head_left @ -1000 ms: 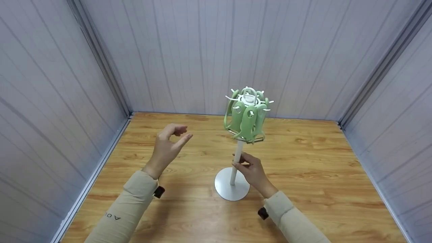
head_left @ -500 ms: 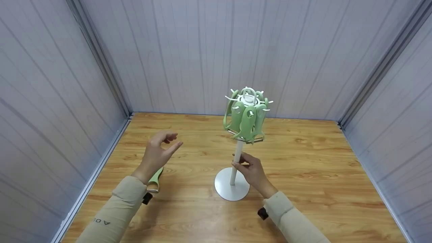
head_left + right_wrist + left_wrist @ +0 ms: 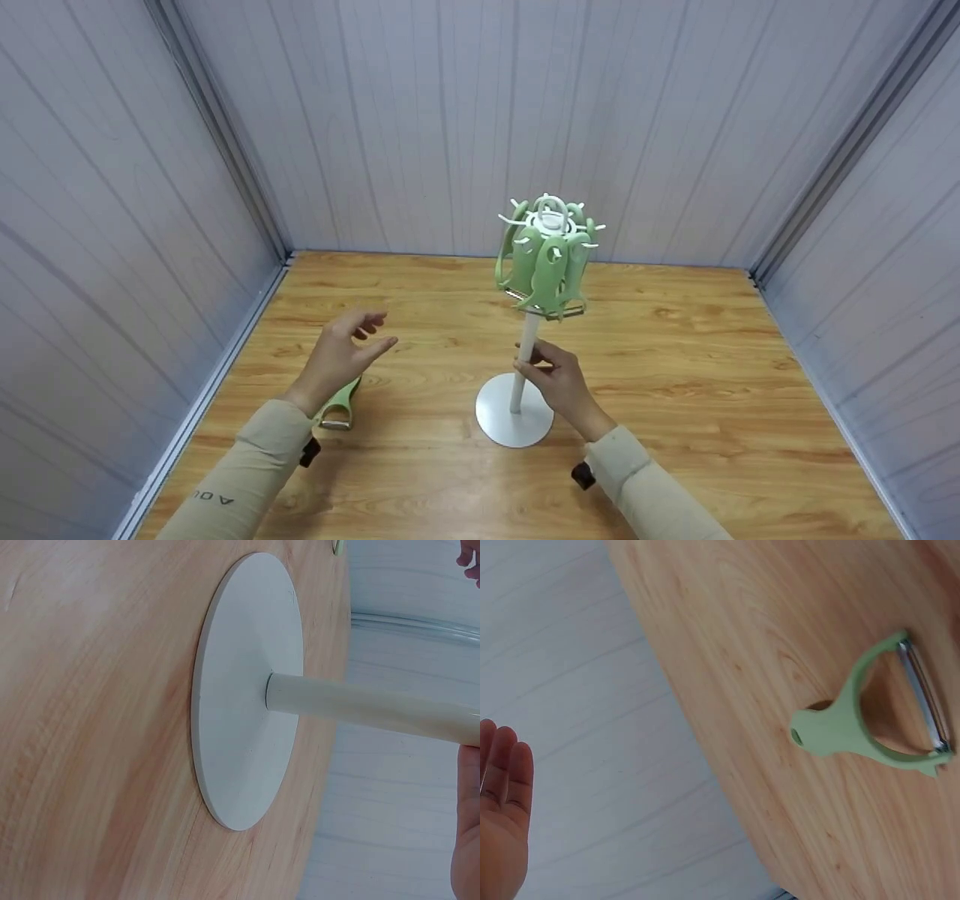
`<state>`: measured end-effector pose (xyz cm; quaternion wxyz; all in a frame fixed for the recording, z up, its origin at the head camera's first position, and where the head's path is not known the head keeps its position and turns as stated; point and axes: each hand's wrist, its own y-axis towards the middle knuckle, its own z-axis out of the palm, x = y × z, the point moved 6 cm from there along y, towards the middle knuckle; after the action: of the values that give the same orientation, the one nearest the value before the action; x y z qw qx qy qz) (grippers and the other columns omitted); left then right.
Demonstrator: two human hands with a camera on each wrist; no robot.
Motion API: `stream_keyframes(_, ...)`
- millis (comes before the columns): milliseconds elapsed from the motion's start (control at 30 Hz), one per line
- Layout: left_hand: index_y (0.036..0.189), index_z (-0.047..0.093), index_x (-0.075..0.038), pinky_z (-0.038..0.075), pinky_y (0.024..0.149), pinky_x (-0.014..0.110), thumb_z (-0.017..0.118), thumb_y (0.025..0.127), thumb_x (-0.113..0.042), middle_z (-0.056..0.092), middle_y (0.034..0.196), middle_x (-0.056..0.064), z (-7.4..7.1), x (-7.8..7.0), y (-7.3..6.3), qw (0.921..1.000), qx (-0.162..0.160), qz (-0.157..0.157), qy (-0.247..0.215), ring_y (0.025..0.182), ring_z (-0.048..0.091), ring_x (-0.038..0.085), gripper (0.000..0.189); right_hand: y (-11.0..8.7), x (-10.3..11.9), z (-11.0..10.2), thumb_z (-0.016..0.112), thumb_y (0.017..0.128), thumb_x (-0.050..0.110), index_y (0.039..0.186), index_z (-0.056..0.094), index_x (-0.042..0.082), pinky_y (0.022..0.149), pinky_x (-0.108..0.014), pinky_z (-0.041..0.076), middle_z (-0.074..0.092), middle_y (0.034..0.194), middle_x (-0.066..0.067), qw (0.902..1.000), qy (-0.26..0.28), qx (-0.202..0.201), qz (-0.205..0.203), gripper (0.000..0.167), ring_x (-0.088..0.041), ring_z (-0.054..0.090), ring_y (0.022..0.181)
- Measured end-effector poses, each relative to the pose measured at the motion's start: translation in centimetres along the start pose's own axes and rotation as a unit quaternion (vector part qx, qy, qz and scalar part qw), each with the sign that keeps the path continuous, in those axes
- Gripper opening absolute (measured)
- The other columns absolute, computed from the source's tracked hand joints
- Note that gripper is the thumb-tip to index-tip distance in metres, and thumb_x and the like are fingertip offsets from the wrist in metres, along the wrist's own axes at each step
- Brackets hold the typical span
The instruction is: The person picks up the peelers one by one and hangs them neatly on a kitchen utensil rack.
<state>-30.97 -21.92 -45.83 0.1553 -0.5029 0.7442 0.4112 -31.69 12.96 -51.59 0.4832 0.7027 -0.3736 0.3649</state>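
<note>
A white rack stand rises from a round base (image 3: 495, 420) on the wooden table. From its hooks hang several green peelers (image 3: 550, 274), blades downward. My right hand (image 3: 561, 382) pinches the stand's pole (image 3: 529, 337) between thumb and fingers, below the peelers. On the left, my left hand (image 3: 337, 364) is raised above the table with fingers loosely bent and nothing in it. A loose green peeler (image 3: 832, 729) lies flat on the table below it. In the head view the left wrist partly covers this peeler (image 3: 341, 401).
White panel walls (image 3: 480, 127) close in the wooden table (image 3: 675, 360) at the back and both sides. A metal rail (image 3: 202, 397) runs along the table's left edge. Dark wrist cameras show under both sleeves.
My left hand has moved left and toward me, uncovering the loose peeler on the table. The right hand keeps its grip on the pole, and the stand has hardly moved.
</note>
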Motion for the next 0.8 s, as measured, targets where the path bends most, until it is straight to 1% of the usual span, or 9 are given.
stream_keyframes(133, 0.133, 0.071, 0.000, 0.060, 0.092, 0.052, 0.087, 0.095, -0.014, 0.074, 0.119, 0.014, 0.0, 1.0, -0.5, 0.9996, 0.021, -0.019, 0.007, 0.104, 0.068, 0.027, 0.044, 0.0, 0.1, 0.0, 0.074, 0.101, 0.001, 0.124, 0.073, -0.007, 0.080, -0.022, 0.063, 0.075, 0.103, -0.025, 1.0000, 0.001, 0.002, -0.001, 0.024, -0.005, 0.067, 0.091)
stream_keyframes(333, 0.141, 0.067, 0.002, 0.058, 0.095, 0.057, 0.084, 0.098, -0.017, 0.071, 0.126, 0.019, 0.1, 2.5, -1.0, 0.9971, 0.058, -0.048, 0.011, 0.110, 0.067, 0.035, 0.050, 0.0, 0.2, 0.0, 0.074, 0.100, -0.001, 0.124, 0.073, -0.008, 0.079, -0.021, 0.063, 0.074, 0.102, -0.026, 0.9999, 0.003, -0.001, -0.015, 0.025, -0.003, 0.067, 0.090)
stream_keyframes(567, 0.148, 0.060, 0.001, 0.057, 0.094, 0.056, 0.081, 0.101, -0.021, 0.066, 0.137, 0.023, 0.3, 4.4, -1.7, 0.9906, 0.105, -0.085, 0.021, 0.115, 0.065, 0.039, 0.056, 0.0, 0.0, 0.0, 0.073, 0.100, -0.002, 0.124, 0.073, -0.009, 0.079, -0.022, 0.063, 0.073, 0.102, -0.028, 0.9996, 0.018, 0.001, -0.024, 0.025, -0.004, 0.066, 0.090)
stream_keyframes(667, 0.150, 0.058, 0.001, 0.057, 0.092, 0.055, 0.081, 0.101, -0.022, 0.064, 0.140, 0.024, 0.3, 5.2, -2.3, 0.9878, 0.117, -0.101, 0.020, 0.117, 0.064, 0.041, 0.058, 0.0, 0.0, 0.0, 0.073, 0.100, -0.001, 0.123, 0.073, -0.009, 0.078, -0.022, 0.063, 0.074, 0.101, -0.027, 0.9996, 0.019, 0.001, -0.023, 0.024, -0.004, 0.067, 0.090)
stream_keyframes(800, 0.151, 0.057, 0.000, 0.057, 0.092, 0.053, 0.080, 0.102, -0.024, 0.063, 0.142, 0.023, 0.5, 6.2, -2.9, 0.9833, 0.131, -0.123, 0.030, 0.119, 0.063, 0.039, 0.059, 0.0, 0.0, 0.0, 0.073, 0.100, -0.001, 0.124, 0.073, -0.008, 0.078, -0.022, 0.063, 0.074, 0.101, -0.026, 0.9997, 0.013, 0.002, -0.022, 0.024, -0.004, 0.067, 0.089)
